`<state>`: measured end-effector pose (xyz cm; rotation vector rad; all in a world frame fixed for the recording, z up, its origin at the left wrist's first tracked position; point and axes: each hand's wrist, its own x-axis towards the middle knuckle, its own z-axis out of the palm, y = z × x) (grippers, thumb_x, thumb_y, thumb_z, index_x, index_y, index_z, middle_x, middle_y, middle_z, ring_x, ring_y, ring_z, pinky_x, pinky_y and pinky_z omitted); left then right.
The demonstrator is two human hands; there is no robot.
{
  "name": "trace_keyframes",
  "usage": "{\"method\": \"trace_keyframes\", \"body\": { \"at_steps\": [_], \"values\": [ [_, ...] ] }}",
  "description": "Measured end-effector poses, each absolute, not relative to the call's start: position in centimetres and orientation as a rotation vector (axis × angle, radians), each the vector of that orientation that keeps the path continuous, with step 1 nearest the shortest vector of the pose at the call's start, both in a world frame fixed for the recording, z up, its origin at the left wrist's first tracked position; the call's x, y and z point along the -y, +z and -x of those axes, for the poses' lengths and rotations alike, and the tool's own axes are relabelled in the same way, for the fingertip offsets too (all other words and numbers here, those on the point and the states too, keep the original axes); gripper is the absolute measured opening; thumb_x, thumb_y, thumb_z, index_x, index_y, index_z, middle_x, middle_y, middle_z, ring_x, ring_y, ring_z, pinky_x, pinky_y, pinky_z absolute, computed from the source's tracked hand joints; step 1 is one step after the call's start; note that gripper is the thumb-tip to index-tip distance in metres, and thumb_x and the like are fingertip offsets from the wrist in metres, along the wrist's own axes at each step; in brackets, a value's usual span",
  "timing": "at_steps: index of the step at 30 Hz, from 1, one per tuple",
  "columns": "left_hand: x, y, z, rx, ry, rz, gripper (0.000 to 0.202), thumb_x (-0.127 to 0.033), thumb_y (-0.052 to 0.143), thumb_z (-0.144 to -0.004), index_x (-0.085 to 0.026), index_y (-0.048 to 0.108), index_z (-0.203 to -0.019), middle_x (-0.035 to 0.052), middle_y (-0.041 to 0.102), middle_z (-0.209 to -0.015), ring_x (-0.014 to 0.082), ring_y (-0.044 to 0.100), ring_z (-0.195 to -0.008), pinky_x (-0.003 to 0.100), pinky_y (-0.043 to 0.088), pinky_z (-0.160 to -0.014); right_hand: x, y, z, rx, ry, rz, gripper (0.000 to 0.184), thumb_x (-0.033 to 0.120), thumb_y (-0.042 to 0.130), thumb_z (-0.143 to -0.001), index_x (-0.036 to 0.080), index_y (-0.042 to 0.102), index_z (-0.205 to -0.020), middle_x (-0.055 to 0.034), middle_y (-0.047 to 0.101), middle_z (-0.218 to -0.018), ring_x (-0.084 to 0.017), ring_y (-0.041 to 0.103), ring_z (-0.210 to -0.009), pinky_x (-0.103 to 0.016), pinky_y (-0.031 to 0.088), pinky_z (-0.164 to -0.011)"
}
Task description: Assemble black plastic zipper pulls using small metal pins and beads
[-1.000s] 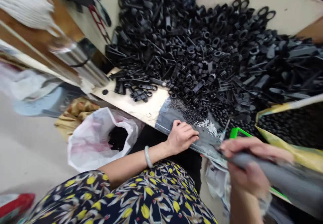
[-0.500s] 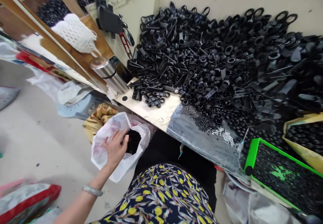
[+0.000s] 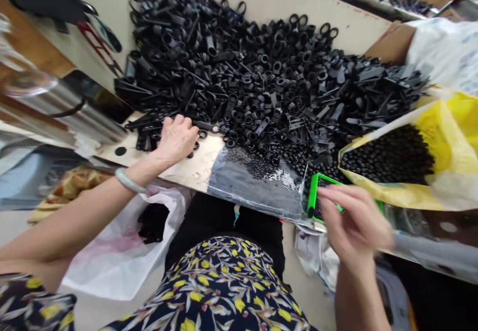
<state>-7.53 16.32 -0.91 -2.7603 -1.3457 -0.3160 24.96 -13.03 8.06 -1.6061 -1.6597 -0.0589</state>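
My left hand (image 3: 177, 139) is on the pale board at the left of the worktop. Its fingers curl down around a small cluster of black plastic parts with ring ends (image 3: 192, 149), partly hidden under the palm. To the right, my right hand (image 3: 354, 221) hangs over a green-rimmed tray (image 3: 312, 196) of small black pieces. Its thumb and forefinger point left, close to each other; blur hides whether anything is between them. Behind both hands lies a large heap of black plastic parts (image 3: 254, 72).
A steel flask (image 3: 93, 117) stands at the left. Small white pins (image 3: 284, 178) lie on the grey sheet (image 3: 246, 181). A yellow bag (image 3: 448, 137) of black pieces is at the right. Below the worktop's front edge sits a white bag (image 3: 123, 266) with black contents.
My left hand has left the white bag's mouth and gone up onto the black parts on the board. My right hand has come into view over the green tray. The view has turned right.
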Motion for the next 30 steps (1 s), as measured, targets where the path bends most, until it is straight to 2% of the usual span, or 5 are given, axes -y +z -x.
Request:
{"method": "trace_keyframes", "body": {
  "at_steps": [7, 13, 20, 27, 30],
  "values": [
    [-16.9, -0.7, 7.8, 1.31, -0.476, 2.856, 0.019, -0.031, 0.058, -0.093, -0.019, 0.074, -0.093, 0.0163, 0.069, -0.104, 0.0424, 0.054, -0.116, 0.062, 0.033, -0.098, 7.6, 0.9, -26.4, 1.964, 0.244, 1.857, 0.017, 0.032, 0.059, -0.105, 0.025, 0.074, -0.101, -0.003, 0.073, -0.092, -0.018, 0.068, -0.082, -0.031, 0.051, -0.076],
    [-15.4, -0.1, 7.3, 1.382, -0.675, 2.886, 0.022, -0.034, 0.052, -0.098, -0.019, 0.068, -0.1, 0.0111, 0.072, -0.094, 0.0316, 0.065, -0.099, 0.059, 0.033, -0.107, 7.5, -2.0, -25.5, 2.034, 0.183, 1.972, 0.02, 0.035, 0.057, -0.106, 0.025, 0.073, -0.099, -0.0032, 0.073, -0.094, -0.018, 0.069, -0.085, -0.029, 0.047, -0.075],
    [-8.2, -0.2, 4.1, 1.538, -0.949, 3.227, 0.034, -0.034, 0.049, -0.1, -0.02, 0.06, -0.129, 0.0074, 0.075, -0.113, 0.0223, 0.072, -0.099, 0.034, 0.055, -0.091, 6.9, -2.8, -24.7, 1.954, 0.192, 2.11, 0.023, 0.037, 0.054, -0.105, 0.025, 0.071, -0.095, -0.0038, 0.072, -0.09, -0.019, 0.068, -0.085, -0.031, 0.047, -0.078],
    [-5.7, -5.2, 1.1, 1.475, -1.117, 3.436, 0.041, -0.03, 0.043, -0.102, -0.016, 0.061, -0.137, 0.0137, 0.072, -0.129, 0.0239, 0.072, -0.111, 0.041, 0.055, -0.104, 6.8, -0.9, -25.8, 1.835, 0.287, 2.184, 0.015, 0.033, 0.06, -0.1, 0.028, 0.072, -0.093, 0.0004, 0.071, -0.091, -0.017, 0.067, -0.078, -0.029, 0.046, -0.073],
    [-5.5, -5.3, 1.2, 1.67, -1.179, 3.495, 0.046, -0.032, 0.047, -0.102, -0.018, 0.058, -0.144, 0.0125, 0.072, -0.124, 0.0234, 0.072, -0.104, 0.041, 0.056, -0.098, 5.5, -0.6, -26.9, 1.631, 0.18, 2.19, 0.018, 0.035, 0.057, -0.102, 0.026, 0.073, -0.099, -0.0012, 0.072, -0.096, -0.016, 0.067, -0.079, -0.029, 0.048, -0.075]
  ]
}}
